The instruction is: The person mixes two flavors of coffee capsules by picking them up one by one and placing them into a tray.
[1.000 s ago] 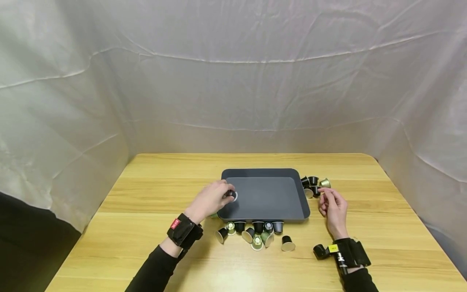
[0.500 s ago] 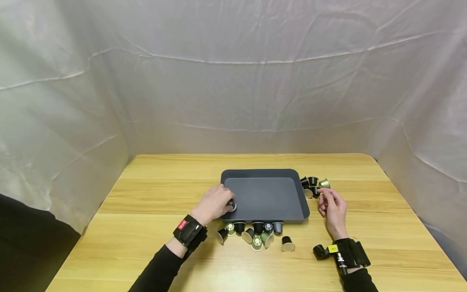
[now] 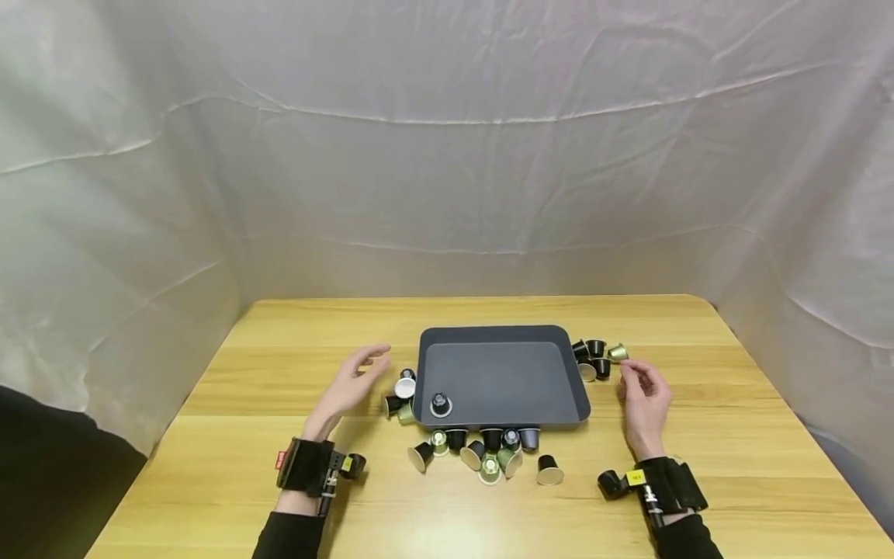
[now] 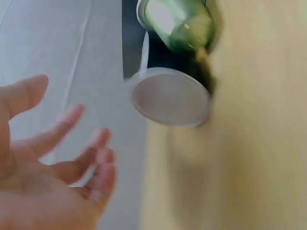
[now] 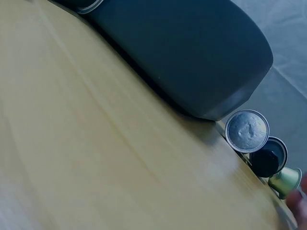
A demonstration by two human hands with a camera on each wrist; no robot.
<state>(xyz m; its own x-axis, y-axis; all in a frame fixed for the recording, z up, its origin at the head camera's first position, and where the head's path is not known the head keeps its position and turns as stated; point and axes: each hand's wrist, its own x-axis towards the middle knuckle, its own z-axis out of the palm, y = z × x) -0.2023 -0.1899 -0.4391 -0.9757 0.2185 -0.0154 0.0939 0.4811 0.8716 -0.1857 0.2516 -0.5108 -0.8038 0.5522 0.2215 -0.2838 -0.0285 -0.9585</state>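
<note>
In the head view a dark grey tray [image 3: 503, 380] lies on the table, with a black coffee capsule [image 3: 441, 404] upright in its front left corner. My left hand [image 3: 349, 388] hovers left of the tray, fingers spread, holding nothing. Beside it sit a capsule with a pale lid [image 3: 405, 387], a black capsule [image 3: 393, 404] and a green capsule [image 3: 406, 414]; the left wrist view shows the green capsule [image 4: 180, 21] blurred. My right hand [image 3: 646, 400] rests right of the tray with fingers loosely bent and nothing visible in them, close to a gold capsule [image 3: 618, 352].
Several black capsules [image 3: 602, 368] cluster against the tray's right side. Along its front edge lie several more, among them a light green capsule [image 3: 490, 468] and a black capsule [image 3: 549, 470] set apart. A pale curtain [image 3: 489, 194] hangs behind the wooden table [image 3: 279, 373].
My left hand lowered a black capsule into the tray's front left corner, let it go and drew back leftward, uncovering the capsules there. My right hand stayed almost still.
</note>
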